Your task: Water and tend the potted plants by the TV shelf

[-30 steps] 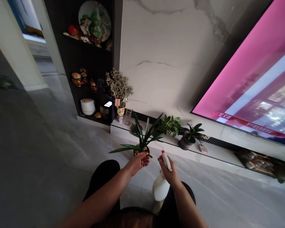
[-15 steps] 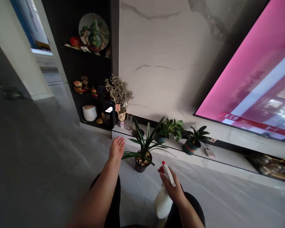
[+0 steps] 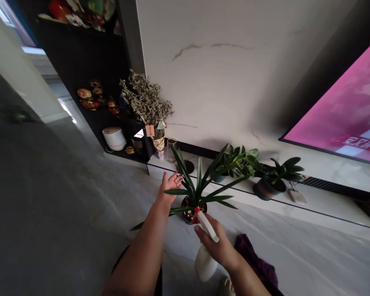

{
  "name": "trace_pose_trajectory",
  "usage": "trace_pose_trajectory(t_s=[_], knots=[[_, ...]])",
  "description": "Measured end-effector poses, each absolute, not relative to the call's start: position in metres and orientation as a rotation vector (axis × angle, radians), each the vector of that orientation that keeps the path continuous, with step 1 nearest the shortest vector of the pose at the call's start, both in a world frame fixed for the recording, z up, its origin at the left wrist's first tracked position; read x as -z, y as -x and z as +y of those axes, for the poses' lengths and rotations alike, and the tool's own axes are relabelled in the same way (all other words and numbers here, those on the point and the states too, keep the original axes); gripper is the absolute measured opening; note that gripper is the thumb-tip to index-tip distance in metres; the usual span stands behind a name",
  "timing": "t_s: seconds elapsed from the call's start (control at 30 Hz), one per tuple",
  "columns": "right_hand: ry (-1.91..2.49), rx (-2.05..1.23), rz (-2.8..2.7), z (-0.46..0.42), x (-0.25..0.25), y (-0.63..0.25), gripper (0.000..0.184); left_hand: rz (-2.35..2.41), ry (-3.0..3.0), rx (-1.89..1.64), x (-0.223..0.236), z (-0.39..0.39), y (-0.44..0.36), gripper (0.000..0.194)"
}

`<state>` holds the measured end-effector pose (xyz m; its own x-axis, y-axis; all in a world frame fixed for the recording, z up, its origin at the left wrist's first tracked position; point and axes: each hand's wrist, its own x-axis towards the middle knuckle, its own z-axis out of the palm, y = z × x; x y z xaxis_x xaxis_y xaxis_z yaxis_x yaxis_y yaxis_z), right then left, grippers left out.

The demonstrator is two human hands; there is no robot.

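A long-leaved plant [image 3: 200,176] in a dark pot [image 3: 185,204] with pale chips on its soil stands on the floor in front of me. My left hand [image 3: 170,187] is open, palm up with fingers spread, at the plant's left leaves; one leaf crosses in front of the hand. I cannot tell whether they touch. My right hand [image 3: 217,240] grips a white spray bottle [image 3: 206,263] by its neck. Its red nozzle points towards the plant and overlaps the pot from this view.
Behind the plant runs a low white ledge [image 3: 314,211] with two more potted plants, a glass jar [image 3: 172,150] and a dried bouquet [image 3: 148,102]. A dark shelf unit [image 3: 77,53] stands left, a television [image 3: 342,119] hangs right. A purple cloth [image 3: 255,263] lies by my right arm.
My left hand has moved right, up to the plant's leaves. The spray bottle in my right hand has come closer to the pot. The view has tilted down, and the purple cloth now shows.
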<state>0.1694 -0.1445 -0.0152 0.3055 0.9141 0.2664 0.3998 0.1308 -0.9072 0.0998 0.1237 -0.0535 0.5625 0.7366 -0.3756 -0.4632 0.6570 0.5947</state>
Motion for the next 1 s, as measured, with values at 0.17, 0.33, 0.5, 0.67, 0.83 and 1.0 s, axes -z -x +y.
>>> trace_pose_trajectory(t_s=[0.17, 0.33, 0.5, 0.67, 0.83, 1.0], knots=[[1.439, -0.686, -1.276, -0.123, 0.025, -0.178, 0.022, 0.566, -0.523, -0.661, 0.059, 0.118, -0.098, 0.083], [1.382, -0.770, -1.260, -0.118, 0.027, -0.181, 0.018, 0.576, -0.569, -0.636, 0.054, 0.115, -0.094, 0.087], [1.308, -0.770, -1.259, -0.108, 0.023, -0.179, 0.020, 0.550, -0.637, -0.621, 0.050, 0.112, -0.097, 0.080], [1.295, -0.828, -1.257, -0.105, 0.026, -0.175, 0.022, 0.533, -0.674, -0.578, 0.047, 0.108, -0.100, 0.076], [1.390, -0.815, -1.232, -0.107, 0.029, -0.178, 0.014, 0.536, -0.670, -0.580, 0.044, 0.106, -0.101, 0.078], [1.378, -0.824, -1.231, -0.106, 0.034, -0.180, 0.015, 0.563, -0.659, -0.609, 0.052, 0.108, -0.103, 0.084]])
